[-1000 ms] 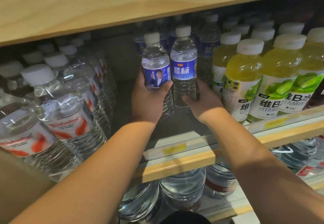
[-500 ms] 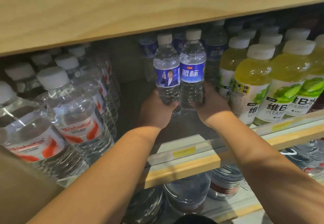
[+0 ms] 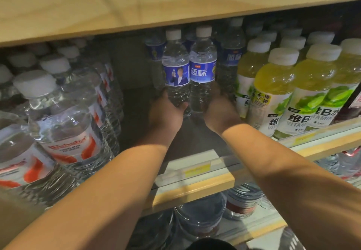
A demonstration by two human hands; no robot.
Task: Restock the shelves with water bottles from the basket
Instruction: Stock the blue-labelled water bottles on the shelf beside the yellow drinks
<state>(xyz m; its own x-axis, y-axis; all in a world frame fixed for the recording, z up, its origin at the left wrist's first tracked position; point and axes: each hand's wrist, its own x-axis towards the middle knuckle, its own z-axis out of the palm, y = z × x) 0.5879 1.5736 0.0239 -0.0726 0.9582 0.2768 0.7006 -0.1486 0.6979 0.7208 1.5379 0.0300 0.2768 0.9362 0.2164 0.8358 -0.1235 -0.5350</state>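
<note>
Far back on the shelf (image 3: 195, 187), left hand (image 3: 166, 113) gripped the left bottle (image 3: 176, 72), right hand (image 3: 219, 111) the right bottle (image 3: 203, 68); seemingly placing, next probably setting both down, releasing.

Site: shop, drinks aisle | evidence: wooden shelf (image 3: 195, 188) with yellow price tag (image 3: 197, 171) in clear rail (image 3: 226, 164) | stock: water bottles (image 3: 66, 124) and vitamin drinks (image 3: 273, 85) in deep rows, labels forward | more bottles (image 3: 199, 216) on tier below

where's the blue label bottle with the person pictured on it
Head view, mid-frame: the portrait bottle is inside the shelf gap, gripped low by the left hand, directly left of the second blue-label bottle held by the right hand.
</note>
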